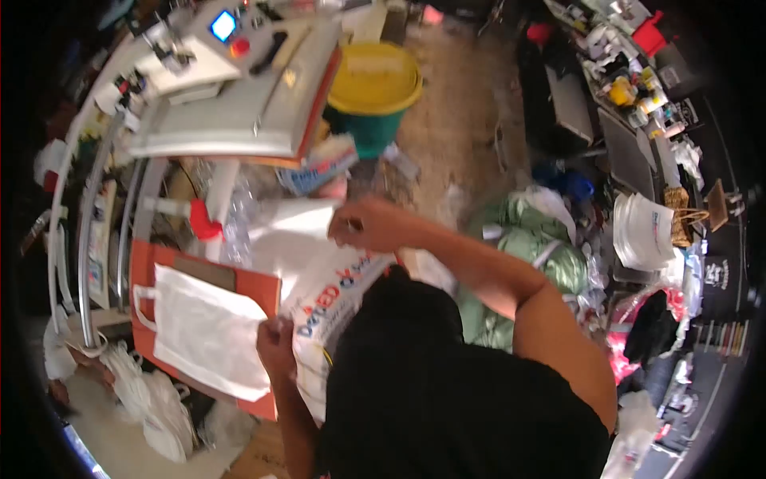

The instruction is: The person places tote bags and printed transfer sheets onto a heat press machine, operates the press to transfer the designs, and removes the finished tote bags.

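A white cloth tote bag point(209, 329) with a loop handle lies flat on a reddish-orange board point(148, 263). My left hand point(276, 348) is at the bag's right edge, its fingers closed on the cloth there. Further up and to the right, my right hand point(365, 227) is raised over a white sack point(299, 239) with red and blue print. The fingers of this hand are curled in towards the thumb; whatever they hold, if anything, is too small or blurred to name. My head and dark shirt cover part of the sack.
Above the board stands a pressing machine point(219, 128) with a lit display. Behind it is a green bucket with a yellow lid point(375, 76). Green bundles point(523, 247) lie to the right. At the lower left, another person's hand point(94, 367) is near white bags point(152, 399).
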Action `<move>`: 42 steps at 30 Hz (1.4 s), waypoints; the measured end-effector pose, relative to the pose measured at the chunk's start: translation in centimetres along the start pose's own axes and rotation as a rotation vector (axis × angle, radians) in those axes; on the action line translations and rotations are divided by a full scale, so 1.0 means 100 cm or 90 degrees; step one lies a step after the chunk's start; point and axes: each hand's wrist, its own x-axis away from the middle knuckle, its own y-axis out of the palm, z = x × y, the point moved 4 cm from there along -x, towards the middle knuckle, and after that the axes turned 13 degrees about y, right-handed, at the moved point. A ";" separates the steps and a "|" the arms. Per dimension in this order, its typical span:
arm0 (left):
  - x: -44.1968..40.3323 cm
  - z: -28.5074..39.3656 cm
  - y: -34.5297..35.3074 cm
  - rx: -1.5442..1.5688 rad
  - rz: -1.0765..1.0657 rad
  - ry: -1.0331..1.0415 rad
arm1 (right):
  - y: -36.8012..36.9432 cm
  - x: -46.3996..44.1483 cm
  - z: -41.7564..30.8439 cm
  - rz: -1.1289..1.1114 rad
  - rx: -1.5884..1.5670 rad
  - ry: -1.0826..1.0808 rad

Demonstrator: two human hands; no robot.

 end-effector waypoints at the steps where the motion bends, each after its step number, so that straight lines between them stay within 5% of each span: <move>1: 0.000 -0.003 -0.001 0.012 0.010 0.015 | 0.005 0.001 0.010 0.037 0.017 -0.040; 5: 0.019 -0.017 0.006 0.092 0.038 0.041 | 0.014 0.013 0.000 0.016 -0.092 0.096; 8: 0.048 -0.014 0.013 0.162 0.126 -0.003 | 0.029 0.001 0.002 -0.015 -0.164 0.074; 13: 0.082 -0.036 0.012 0.398 0.269 0.074 | 0.064 -0.031 -0.009 -0.042 -0.015 -0.276; 14: 0.092 -0.032 0.007 0.178 0.318 0.122 | 0.076 -0.040 -0.010 -0.041 -0.020 -0.309; 16: 0.103 -0.022 0.010 0.332 0.445 0.046 | 0.075 -0.037 -0.035 -0.126 -0.008 -0.286; 18: 0.133 -0.167 -0.025 -0.033 0.299 0.338 | 0.087 -0.050 -0.034 -0.137 -0.023 -0.383; 19: 0.135 -0.081 -0.001 0.419 0.448 0.080 | 0.080 -0.046 -0.040 -0.184 -0.010 -0.326; 20: 0.133 -0.099 0.002 0.471 0.490 0.080 | 0.079 -0.050 -0.037 -0.171 -0.033 -0.364; 28: 0.073 -0.035 0.098 0.398 0.521 0.043 | -0.023 -0.051 0.031 -0.195 -0.069 -0.310; 34: 0.047 0.024 0.160 0.380 0.486 0.046 | -0.074 -0.056 0.063 -0.055 -0.066 -0.380; 37: 0.053 0.037 0.167 0.346 0.497 0.030 | -0.095 -0.054 0.061 -0.116 -0.072 -0.243; 42: 0.071 0.025 0.161 0.335 0.515 -0.026 | -0.083 -0.059 0.079 -0.125 -0.094 -0.304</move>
